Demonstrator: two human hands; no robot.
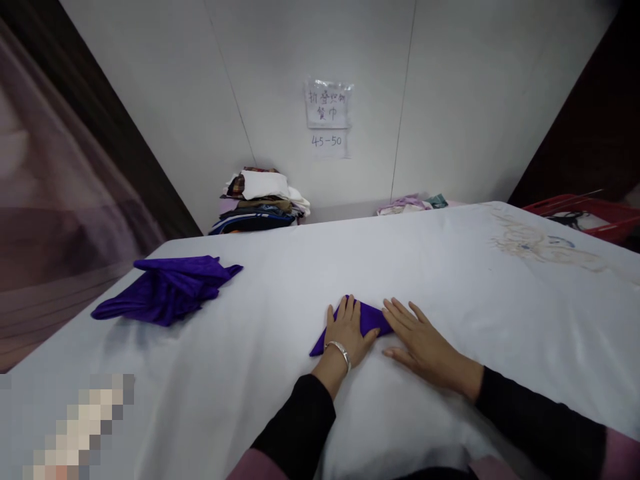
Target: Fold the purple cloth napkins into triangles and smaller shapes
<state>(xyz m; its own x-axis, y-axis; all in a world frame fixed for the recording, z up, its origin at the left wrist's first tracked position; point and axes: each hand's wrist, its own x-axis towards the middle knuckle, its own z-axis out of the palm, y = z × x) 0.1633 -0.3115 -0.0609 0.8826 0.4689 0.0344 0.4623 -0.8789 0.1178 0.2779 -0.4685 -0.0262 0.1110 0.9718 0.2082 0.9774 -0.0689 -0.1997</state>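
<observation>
A purple cloth napkin (369, 319), folded into a small triangle-like shape, lies on the white-covered table in front of me. My left hand (346, 333), with a silver bracelet at the wrist, rests flat on top of it with fingers stretched out, hiding much of its left part. At the napkin's right corner is my right hand (417, 341), fingers extended and apart, the fingertips touching or just over the cloth's edge. Further left on the table sits a loose, crumpled heap of purple cloth (167, 290).
Stacked folded clothes (265, 200) stand beyond the table's far edge, and a smaller cloth pile (407, 203) lies right of them. A red basket (600, 217) is at the far right. Handwritten papers (327, 117) hang on the wall. The white tablecloth (280, 387) has creases.
</observation>
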